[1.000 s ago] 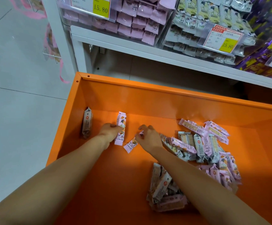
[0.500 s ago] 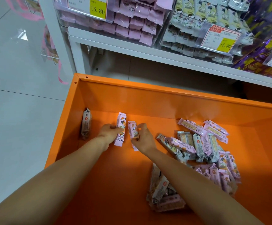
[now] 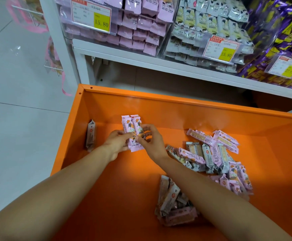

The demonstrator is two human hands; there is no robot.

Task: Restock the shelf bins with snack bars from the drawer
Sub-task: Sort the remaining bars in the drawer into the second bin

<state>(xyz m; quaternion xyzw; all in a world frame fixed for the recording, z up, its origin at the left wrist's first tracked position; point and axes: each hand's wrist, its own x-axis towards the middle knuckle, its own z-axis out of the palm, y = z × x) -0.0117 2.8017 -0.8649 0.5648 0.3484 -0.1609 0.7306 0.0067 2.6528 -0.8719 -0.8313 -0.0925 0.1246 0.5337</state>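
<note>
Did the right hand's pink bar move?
Yes. The pink bar went left, toward the brown bar at the drawer wall, against the other pink bar.

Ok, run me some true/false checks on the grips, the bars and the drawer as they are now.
1. The left grip and right grip together hold two pink bars side by side. True.
2. A lone bar stands against the left wall of the drawer. True.
3. The drawer is blue. False: it is orange.
4. The pink shelf bin is empty. False: it is packed with pink packs.
5. Loose bars lie in the drawer to the right of the right grip. True.
</note>
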